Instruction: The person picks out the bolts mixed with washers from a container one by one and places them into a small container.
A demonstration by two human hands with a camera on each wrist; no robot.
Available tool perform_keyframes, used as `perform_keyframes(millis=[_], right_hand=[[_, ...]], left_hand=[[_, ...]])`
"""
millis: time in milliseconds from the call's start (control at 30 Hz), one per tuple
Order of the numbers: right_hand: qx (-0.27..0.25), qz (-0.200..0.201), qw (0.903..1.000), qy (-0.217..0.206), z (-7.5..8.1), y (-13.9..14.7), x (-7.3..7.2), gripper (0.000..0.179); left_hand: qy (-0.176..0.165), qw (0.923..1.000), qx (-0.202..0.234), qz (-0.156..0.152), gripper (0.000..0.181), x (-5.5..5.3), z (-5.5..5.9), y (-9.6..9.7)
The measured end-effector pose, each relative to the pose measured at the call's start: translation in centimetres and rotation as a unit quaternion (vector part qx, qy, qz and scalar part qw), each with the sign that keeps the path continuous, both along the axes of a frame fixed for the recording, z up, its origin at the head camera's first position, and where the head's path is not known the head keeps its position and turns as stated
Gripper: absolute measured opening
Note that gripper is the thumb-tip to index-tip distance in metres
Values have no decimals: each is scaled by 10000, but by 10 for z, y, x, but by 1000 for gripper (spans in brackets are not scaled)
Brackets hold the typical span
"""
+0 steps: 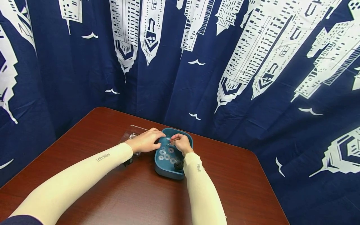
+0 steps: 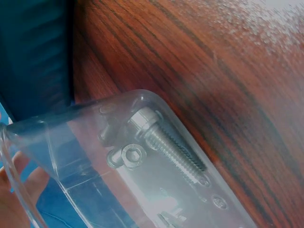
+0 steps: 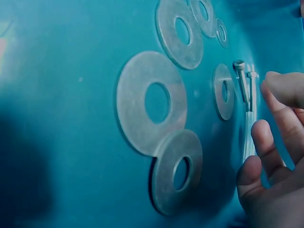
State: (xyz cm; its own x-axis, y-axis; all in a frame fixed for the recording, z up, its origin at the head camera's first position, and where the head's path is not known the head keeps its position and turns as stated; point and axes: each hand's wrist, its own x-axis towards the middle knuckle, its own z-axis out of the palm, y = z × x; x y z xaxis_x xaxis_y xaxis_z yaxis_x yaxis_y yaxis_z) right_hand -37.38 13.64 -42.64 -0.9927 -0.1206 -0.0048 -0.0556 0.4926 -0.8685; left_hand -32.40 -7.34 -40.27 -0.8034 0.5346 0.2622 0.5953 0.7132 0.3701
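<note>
Inside a blue tray (image 1: 168, 175), my right hand (image 1: 181, 143) curls its fingers, thumb and forefinger together at a thin metal bolt (image 1: 168, 144). Beside those fingertips, in the right wrist view, lie slim socket-head bolts (image 3: 251, 92), partly hidden by the fingers. Several flat metal washers (image 3: 152, 102) are spread over the tray floor. My left hand (image 1: 147, 140) reaches over the tray's left rim with fingers extended, holding nothing that I can see. Close to the left wrist is a clear plastic container (image 2: 142, 95) with a large threaded bolt (image 2: 166, 145) and smaller bolts (image 2: 133, 156).
The tray and plastic container stand toward the back of a reddish-brown wooden table (image 1: 135, 193). Behind the table hangs a dark blue curtain (image 1: 168, 93) with white printed buildings. The container sits just left of the tray.
</note>
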Motion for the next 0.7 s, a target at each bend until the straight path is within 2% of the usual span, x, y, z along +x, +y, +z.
perform_keyframes(millis=[300,467,700], right_hand=[[158,-70,9998,100,-9,-5,-5,17],[328,-251,9990,153,-10,-5,-4,16],[882,-440,9945,364,-12,-5,-4,15]], left_hand=[[66,10000,-13,-6,48,1,-1,-2],[53,9999,-87,52,48,1,1,-1],[-22,9999,-113,127,47,1,0,-1]])
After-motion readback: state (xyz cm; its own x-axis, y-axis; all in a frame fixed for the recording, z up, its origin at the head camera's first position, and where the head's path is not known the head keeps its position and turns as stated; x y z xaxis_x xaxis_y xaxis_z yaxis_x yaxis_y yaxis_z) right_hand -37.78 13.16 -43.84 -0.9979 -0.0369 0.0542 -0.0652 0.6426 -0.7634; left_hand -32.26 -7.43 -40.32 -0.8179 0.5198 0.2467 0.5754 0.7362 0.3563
